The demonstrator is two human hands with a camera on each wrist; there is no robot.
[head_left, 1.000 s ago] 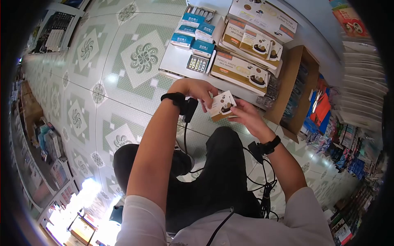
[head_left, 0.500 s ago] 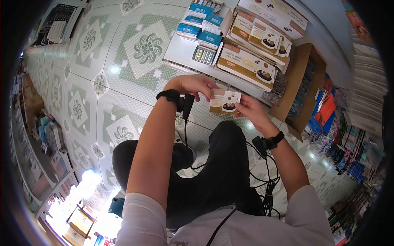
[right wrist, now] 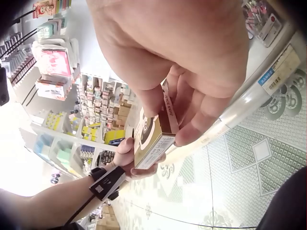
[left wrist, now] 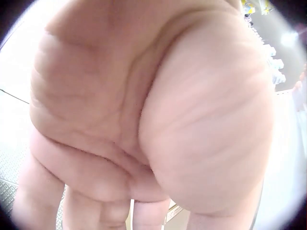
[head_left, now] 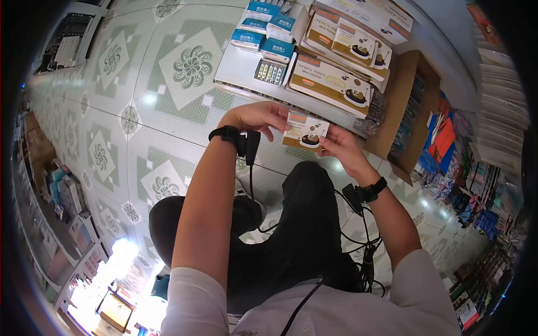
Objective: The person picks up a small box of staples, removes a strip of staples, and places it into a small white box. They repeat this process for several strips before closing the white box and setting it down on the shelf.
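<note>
A small white and gold box [head_left: 304, 133] with a printed picture is held between both hands in front of the shelf. The left hand [head_left: 259, 116] pinches its left end, thumb on the near face. At its right end the right hand [head_left: 346, 150] grips with the thumb in front and fingers behind. In the right wrist view the box [right wrist: 152, 139] shows a gold side and a white printed edge, with the right hand [right wrist: 177, 62] around one end. The left wrist view is mostly the left palm [left wrist: 144, 110]; the box is barely visible there.
Larger PENCIL KNIFE boxes [head_left: 330, 84] and small blue-and-white boxes [head_left: 277, 49] stand on a low white shelf [head_left: 235, 71]. Beside them is an open brown carton [head_left: 397, 120]. Black cables [head_left: 367, 263] hang by the right knee. Patterned tiles [head_left: 193, 67] cover the floor.
The box has turned from a tilt to nearly level, its printed face towards the head camera. Both hands still hold it; the head view has shifted slightly.
</note>
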